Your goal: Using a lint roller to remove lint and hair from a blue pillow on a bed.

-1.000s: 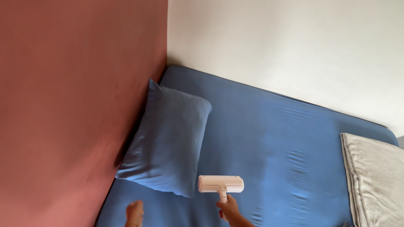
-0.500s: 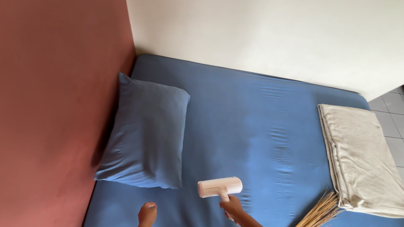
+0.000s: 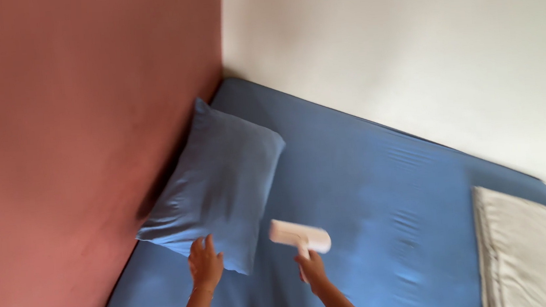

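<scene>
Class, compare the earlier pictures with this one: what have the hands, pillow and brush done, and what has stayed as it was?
The left hand has reached forward to the pillow's near edge; earlier it lay on the sheet, short of the pillow. The right hand still grips the white brush, now tilted. Pillow and folded blanket lie as before; the view itself swung.

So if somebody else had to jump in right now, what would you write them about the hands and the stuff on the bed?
Left hand: open, fingers spread on the lower corner of the blue pillow.
Right hand: closed around the handle of a cream T-shaped brush, raised over the blue sheet. The picture is blurred, so I cannot tell whether it touches the sheet.
The pillow lies against the reddish wall at the head of the bed. A folded beige blanket lies at the far right.
Done: the sheet is on, with wrinkles in the middle.
Left: how much has been brushed cannot be told.
</scene>
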